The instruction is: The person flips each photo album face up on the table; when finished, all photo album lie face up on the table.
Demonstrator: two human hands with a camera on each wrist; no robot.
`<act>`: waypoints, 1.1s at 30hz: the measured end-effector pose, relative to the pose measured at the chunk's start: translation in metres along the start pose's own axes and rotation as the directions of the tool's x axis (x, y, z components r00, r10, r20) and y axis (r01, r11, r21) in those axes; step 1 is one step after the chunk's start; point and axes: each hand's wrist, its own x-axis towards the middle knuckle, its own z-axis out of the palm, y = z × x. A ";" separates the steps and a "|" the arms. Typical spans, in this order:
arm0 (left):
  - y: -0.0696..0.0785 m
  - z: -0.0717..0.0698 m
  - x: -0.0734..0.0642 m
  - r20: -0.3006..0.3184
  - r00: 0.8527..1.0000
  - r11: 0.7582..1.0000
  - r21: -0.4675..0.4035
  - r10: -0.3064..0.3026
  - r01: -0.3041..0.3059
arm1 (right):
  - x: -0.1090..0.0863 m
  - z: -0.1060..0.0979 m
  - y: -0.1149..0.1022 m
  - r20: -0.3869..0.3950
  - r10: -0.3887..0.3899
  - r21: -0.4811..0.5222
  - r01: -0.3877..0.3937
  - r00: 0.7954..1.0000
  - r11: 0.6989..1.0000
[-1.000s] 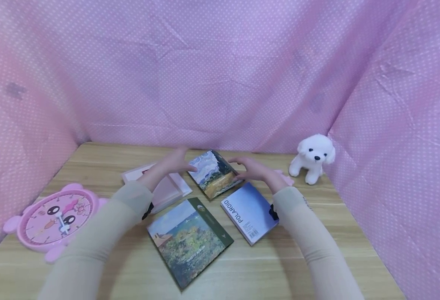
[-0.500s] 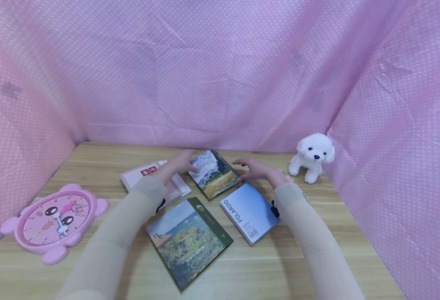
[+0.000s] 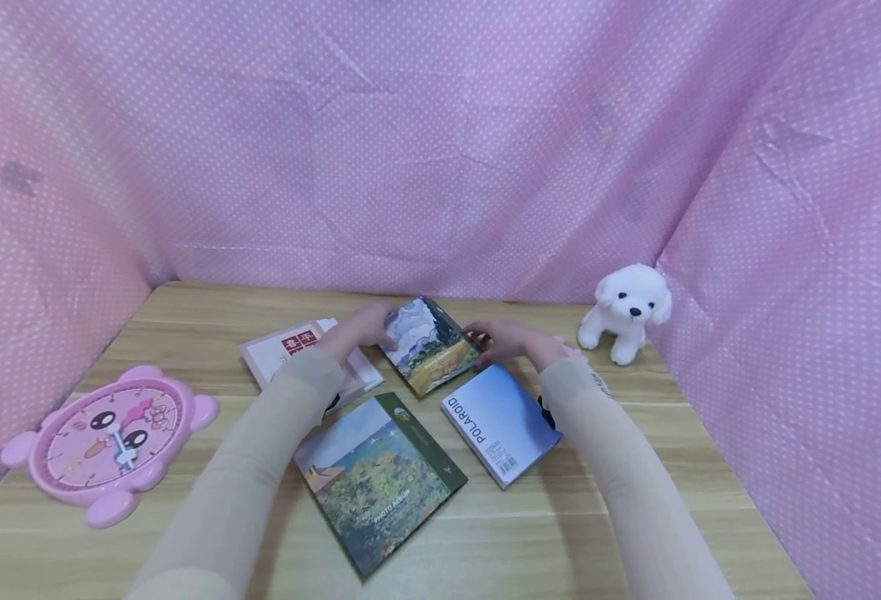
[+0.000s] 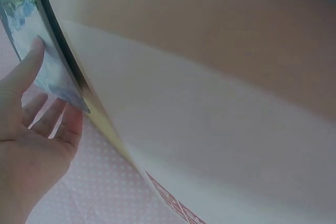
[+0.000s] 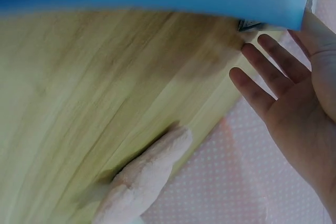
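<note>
A small photo album (image 3: 434, 354) with a painted landscape cover lies towards the back of the table. My left hand (image 3: 368, 327) is at its left corner. In the left wrist view the thumb (image 4: 35, 51) lies over the cover, and the fingers (image 4: 65, 127) bend round behind its edge. At the album's right edge is my right hand (image 3: 506, 337), its fingers (image 5: 257, 90) loosely extended with the tips close to that edge. A blue Polaroid box (image 3: 500, 427) lies just in front of the right hand. Under the left forearm is a pale flat folder (image 3: 266, 354) with red characters.
A larger photo album (image 3: 380, 483) lies at the front middle. A pink cartoon clock (image 3: 113, 437) lies on the left, and a white plush dog (image 3: 628, 312) stands at the back right. A pink object (image 3: 571, 350) shows beside the right wrist. Pink dotted cloth (image 3: 440, 167) surrounds the table.
My left hand has moved right and closer to the small album's corner, uncovering more of the red-lettered folder. The right hand's fingers have bent in closer to the album's edge.
</note>
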 end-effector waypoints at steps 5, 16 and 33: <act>-0.004 -0.001 0.001 0.019 1.000 0.998 -0.063 -0.001 0.002 | 0.004 0.002 0.001 0.023 0.012 0.031 -0.013 1.000 0.999; -0.011 -0.004 -0.002 0.037 0.999 0.989 -0.149 0.014 -0.009 | 0.000 0.000 0.003 0.014 0.001 0.093 -0.002 1.000 0.996; -0.014 -0.008 -0.007 0.030 0.999 0.976 -0.217 0.026 -0.019 | -0.010 -0.013 -0.001 -0.134 0.006 0.205 0.022 0.991 0.978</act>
